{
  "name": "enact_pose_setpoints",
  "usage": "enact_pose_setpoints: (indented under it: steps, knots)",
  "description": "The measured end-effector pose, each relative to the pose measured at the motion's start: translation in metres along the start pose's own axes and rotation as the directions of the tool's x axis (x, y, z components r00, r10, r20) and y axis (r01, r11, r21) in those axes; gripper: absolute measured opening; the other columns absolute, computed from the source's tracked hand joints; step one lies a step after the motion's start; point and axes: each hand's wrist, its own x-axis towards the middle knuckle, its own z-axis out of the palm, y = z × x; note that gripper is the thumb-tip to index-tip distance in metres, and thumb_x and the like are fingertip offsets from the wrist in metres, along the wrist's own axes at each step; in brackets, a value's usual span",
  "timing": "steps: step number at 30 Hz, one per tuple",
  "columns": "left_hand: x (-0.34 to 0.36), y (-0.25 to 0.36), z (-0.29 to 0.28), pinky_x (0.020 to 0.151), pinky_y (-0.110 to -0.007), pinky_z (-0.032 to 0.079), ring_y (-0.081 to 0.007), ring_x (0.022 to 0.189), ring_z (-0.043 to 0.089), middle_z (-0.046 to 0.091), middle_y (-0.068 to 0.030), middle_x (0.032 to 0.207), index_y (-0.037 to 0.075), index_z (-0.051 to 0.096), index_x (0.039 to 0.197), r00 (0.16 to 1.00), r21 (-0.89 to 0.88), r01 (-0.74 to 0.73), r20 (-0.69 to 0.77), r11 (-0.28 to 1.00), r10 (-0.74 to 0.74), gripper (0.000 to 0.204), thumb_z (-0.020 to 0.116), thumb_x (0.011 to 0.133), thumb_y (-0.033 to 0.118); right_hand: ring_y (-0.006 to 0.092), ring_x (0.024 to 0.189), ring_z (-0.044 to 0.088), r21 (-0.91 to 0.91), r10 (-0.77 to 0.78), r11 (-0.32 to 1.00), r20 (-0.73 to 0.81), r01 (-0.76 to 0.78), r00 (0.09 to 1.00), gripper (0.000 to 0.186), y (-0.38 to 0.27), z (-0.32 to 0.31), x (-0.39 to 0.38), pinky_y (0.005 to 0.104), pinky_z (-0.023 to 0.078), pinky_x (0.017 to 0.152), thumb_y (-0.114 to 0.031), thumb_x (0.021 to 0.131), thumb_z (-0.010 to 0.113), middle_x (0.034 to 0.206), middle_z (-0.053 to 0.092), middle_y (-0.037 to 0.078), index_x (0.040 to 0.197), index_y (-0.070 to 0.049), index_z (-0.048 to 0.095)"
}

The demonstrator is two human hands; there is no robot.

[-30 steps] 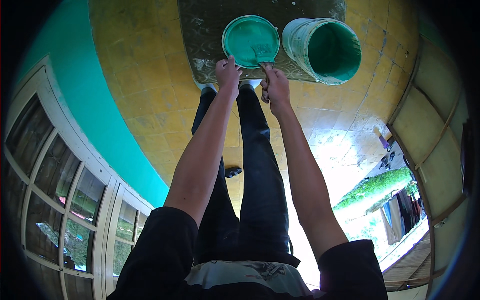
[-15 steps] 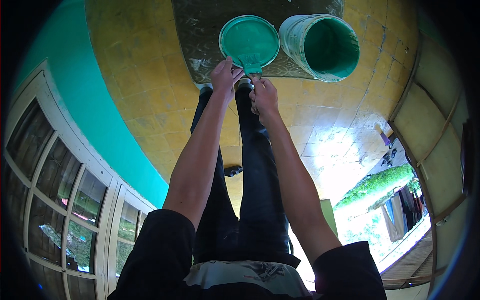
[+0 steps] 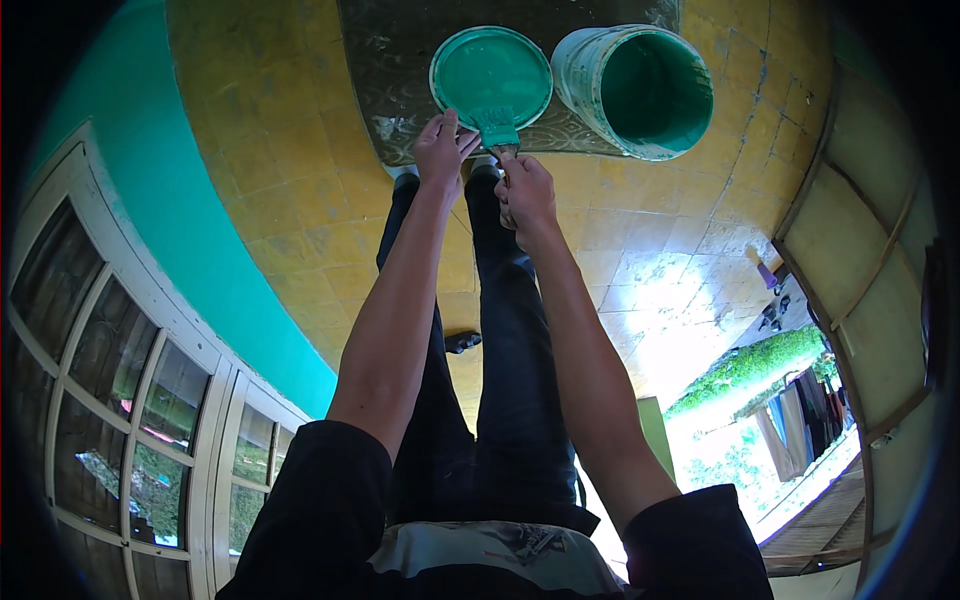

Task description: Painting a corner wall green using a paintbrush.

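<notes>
My left hand (image 3: 440,152) grips the near left rim of a round paint bucket lid (image 3: 485,70), thumb up at the edge. Wet green paint coats the lid's inner face. In my right hand (image 3: 526,192) is the handle of a flat, wide paintbrush (image 3: 497,128). Its bristles are loaded with the same green and lie over the lid's near edge, just right of my left fingers. To the right of the lid stands a white bucket (image 3: 590,85), smeared with paint on its rim and green inside. How deep the paint is cannot be made out.
Under the bucket lies a dark patterned mat (image 3: 385,60) on yellow floor tiles (image 3: 290,150). A green wall (image 3: 190,200) and a white-framed glass door (image 3: 130,330) run along the left. A dark sandal-like object (image 3: 462,342) is near my legs. Sunlight glares at right.
</notes>
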Motion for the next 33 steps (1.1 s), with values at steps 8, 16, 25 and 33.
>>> enact_pose_setpoints:
  steps: [8, 16, 25, 33]
  knots:
    - [0.002, 0.002, 0.001, 0.083, -0.037, 0.057, -0.0184, 0.078, 0.066, 0.062, -0.0058, 0.087, 0.004, 0.058, 0.097, 0.999, 0.023, -0.006, -0.031, 1.000, 0.006, 0.022, 0.059, 0.096, 0.025, 0.0058, 0.038, 0.036, -0.082, 0.002, 0.997, -0.028, -0.004, 1.000, 0.023, -0.001, 0.004, 0.001, 0.0246, 0.023, 0.032, -0.029, 0.094, 0.056, 0.054, 0.045, -0.001, 0.086, -0.007, 0.054]
    - [0.004, -0.002, -0.003, 0.080, -0.036, 0.058, -0.0154, 0.073, 0.064, 0.062, -0.0045, 0.084, 0.004, 0.059, 0.098, 0.999, 0.015, 0.001, -0.048, 1.000, 0.000, 0.021, 0.059, 0.096, 0.025, 0.0039, 0.034, 0.029, -0.100, -0.001, 0.995, -0.073, -0.006, 0.997, 0.022, 0.004, 0.009, -0.007, 0.0224, 0.019, 0.032, -0.028, 0.096, 0.052, 0.053, 0.041, -0.002, 0.087, -0.008, 0.052]
    - [0.005, -0.001, -0.003, 0.079, -0.036, 0.058, -0.0162, 0.074, 0.064, 0.062, -0.0051, 0.086, 0.004, 0.059, 0.100, 0.996, 0.049, 0.024, -0.091, 0.999, -0.020, 0.022, 0.062, 0.094, 0.025, 0.0034, 0.034, 0.029, -0.130, 0.006, 0.991, -0.090, -0.018, 0.996, 0.023, 0.009, 0.006, -0.011, 0.0220, 0.019, 0.031, -0.029, 0.096, 0.052, 0.053, 0.042, -0.002, 0.089, -0.007, 0.053]
    - [0.005, 0.001, -0.003, 0.074, -0.034, 0.059, -0.0163, 0.072, 0.064, 0.063, -0.0062, 0.087, 0.001, 0.060, 0.101, 0.995, 0.068, 0.014, -0.101, 0.998, -0.007, 0.024, 0.062, 0.094, 0.024, 0.0031, 0.034, 0.030, -0.125, 0.039, 0.991, -0.092, -0.051, 0.995, 0.023, 0.011, 0.003, -0.015, 0.0217, 0.020, 0.031, -0.030, 0.096, 0.053, 0.054, 0.042, -0.002, 0.088, -0.008, 0.053]
